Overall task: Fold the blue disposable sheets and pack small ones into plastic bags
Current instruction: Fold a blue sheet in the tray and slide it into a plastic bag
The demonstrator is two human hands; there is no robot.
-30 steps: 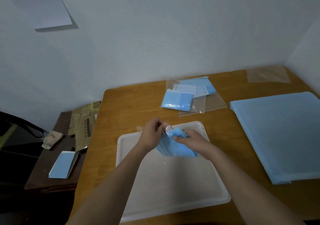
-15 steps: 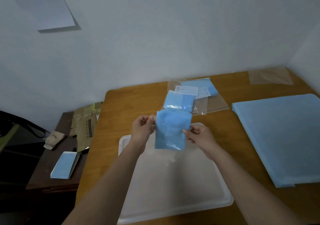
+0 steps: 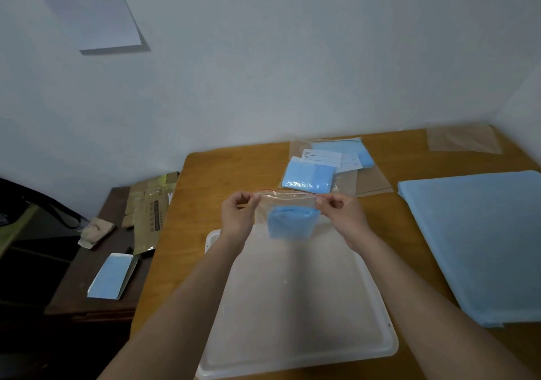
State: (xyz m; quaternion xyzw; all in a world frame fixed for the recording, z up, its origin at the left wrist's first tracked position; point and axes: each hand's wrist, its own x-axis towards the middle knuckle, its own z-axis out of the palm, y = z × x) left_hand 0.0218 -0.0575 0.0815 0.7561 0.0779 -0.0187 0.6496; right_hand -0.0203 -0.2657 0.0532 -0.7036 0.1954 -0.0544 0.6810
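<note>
Bag: a clear zip bag (image 3: pixel 288 204) is being held up above the far end of the tray (image 3: pixel 295 315), with its red zip line running left to right along the top edge and its long axis lying across the view.
Sheet: a small folded sheet (image 3: pixel 292 223) is sitting inside the bag, sagging toward the lower right part, its folded edge lying level below the zip.
Left hand: the left hand (image 3: pixel 238 217) is being held raised, fingers curled, and the bag's top left corner is being pinched between thumb and fingers.
Right hand: the right hand (image 3: pixel 341 214) is being held at the same height, fingers curled, and the top right corner is being pinched in the same way.
Arms: both forearms are being stretched forward over the tray, converging toward the bag.
Table: a wooden table (image 3: pixel 234 174) is bearing the white tray; packed bags (image 3: pixel 325 168) with white labels are lying beyond the hands, a stack (image 3: pixel 480 242) of large blue sheets is lying at the right, and an empty bag (image 3: pixel 462 139) is lying at the far right corner.
Room: a pale wall is being faced, with a paper sign (image 3: pixel 87 7) pinned at upper left; a dark side table (image 3: pixel 96 268) at the left is carrying a blue packet (image 3: pixel 111 275) and brown packaging (image 3: pixel 152 207).
</note>
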